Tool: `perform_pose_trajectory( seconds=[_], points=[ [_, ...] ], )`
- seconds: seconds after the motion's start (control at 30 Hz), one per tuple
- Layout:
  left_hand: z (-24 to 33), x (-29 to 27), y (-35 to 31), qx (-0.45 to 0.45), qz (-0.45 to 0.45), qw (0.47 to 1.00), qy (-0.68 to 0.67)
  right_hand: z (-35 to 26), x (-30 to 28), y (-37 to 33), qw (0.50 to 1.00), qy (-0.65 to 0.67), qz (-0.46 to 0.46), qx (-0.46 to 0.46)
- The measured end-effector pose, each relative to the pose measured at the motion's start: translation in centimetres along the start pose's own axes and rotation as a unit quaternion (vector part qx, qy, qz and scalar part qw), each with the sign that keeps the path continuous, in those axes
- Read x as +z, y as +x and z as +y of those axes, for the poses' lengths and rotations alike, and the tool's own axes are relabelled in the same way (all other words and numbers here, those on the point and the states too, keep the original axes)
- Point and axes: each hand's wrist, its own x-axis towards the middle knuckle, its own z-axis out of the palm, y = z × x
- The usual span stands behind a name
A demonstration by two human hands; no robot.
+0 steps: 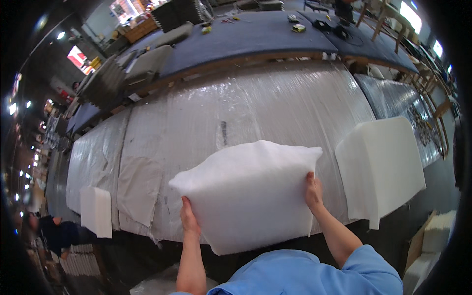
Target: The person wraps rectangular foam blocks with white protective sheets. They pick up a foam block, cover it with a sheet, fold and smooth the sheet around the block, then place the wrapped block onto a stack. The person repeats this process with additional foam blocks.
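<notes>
A white padded cushion (255,201) with pointed upper corners is held up in front of me, over the near edge of the plastic-wrapped table (196,118). My left hand (190,218) grips its left side, thumb on the near face. On the opposite side my right hand (313,191) grips below the upper right corner, thumb up. The fingers behind the cushion are hidden. To the right, a sheet of white padding (381,167) lies over the table's edge. A stack of white foam pieces (96,211) stands at the table's left end.
Beyond the wrapped table stands a long blue-topped table (246,37) with yellow tape measures (298,28) and grey cushions (147,66). Wooden chairs (393,22) are at the far right. A person in dark clothes (56,233) is at the left. White pieces fill a box (432,241) at lower right.
</notes>
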Motion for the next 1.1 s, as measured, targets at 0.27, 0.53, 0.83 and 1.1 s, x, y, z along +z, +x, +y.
perform_pose_trajectory(
  seconds=[0.27,0.53,0.83,1.1],
  points=[
    [4.2,-2.5,-3.5,0.112,-0.029,0.993,0.009,-1.8,-0.9,-5.2,0.964,0.152,0.021,-0.219],
    [1.4,-7.6,-3.7,0.163,0.059,0.985,-0.002,-0.3,-0.7,-8.2,0.956,0.067,-0.035,-0.283],
    [1.4,-3.0,-4.7,0.211,0.018,0.974,-0.084,-0.5,-6.4,-11.5,0.973,-0.068,-0.037,-0.219],
    [1.7,-4.2,-4.2,0.261,0.081,0.961,-0.044,-10.4,-6.1,-23.9,0.948,-0.189,-0.168,-0.192]
  ],
)
